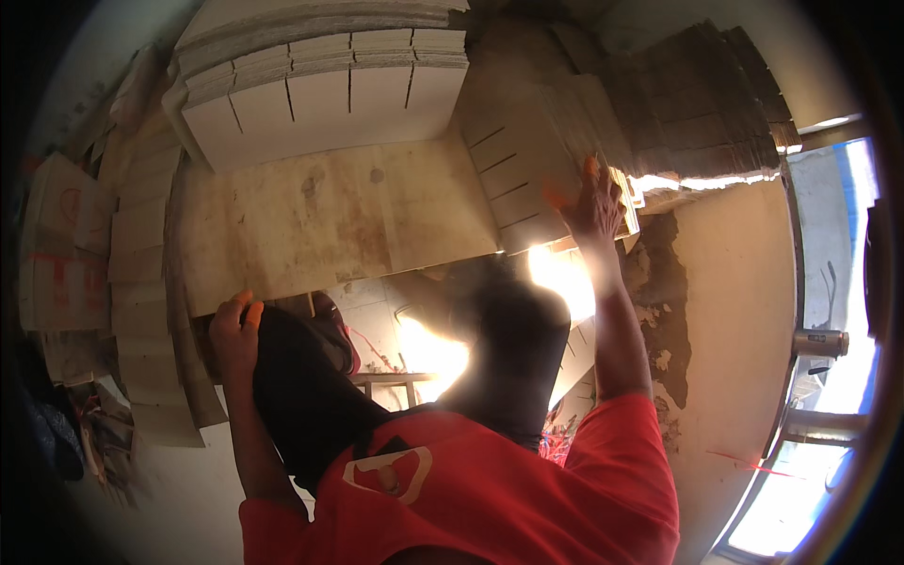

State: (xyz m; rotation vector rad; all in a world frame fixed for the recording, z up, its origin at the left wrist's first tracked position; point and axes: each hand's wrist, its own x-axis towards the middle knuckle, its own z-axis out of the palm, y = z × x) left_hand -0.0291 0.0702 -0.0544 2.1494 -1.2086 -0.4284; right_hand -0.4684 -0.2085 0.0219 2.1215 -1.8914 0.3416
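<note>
My right hand (598, 207) reaches to the right end of the wooden table, its fingers spread against the near edge of a stack of slotted cardboard sheets (527, 165). Nothing shows in its grasp. At the front left corner of the wooden table (311, 217), my left hand (235, 328) rests beside my knee with thumb and forefinger apart. Its other fingers are partly hidden. The fingertips of both hands look orange. Across the back of the table stands a thick stack of pale slotted cardboard (325, 104), its cuts facing me.
More cardboard layers (702, 104) are piled at the far right. Tall cardboard stacks (141, 301) and a white carton (66, 245) stand on the left. A wall with peeling paint (725, 311) and a bright window (829, 282) flank the right side. Strong sunlight falls below the table.
</note>
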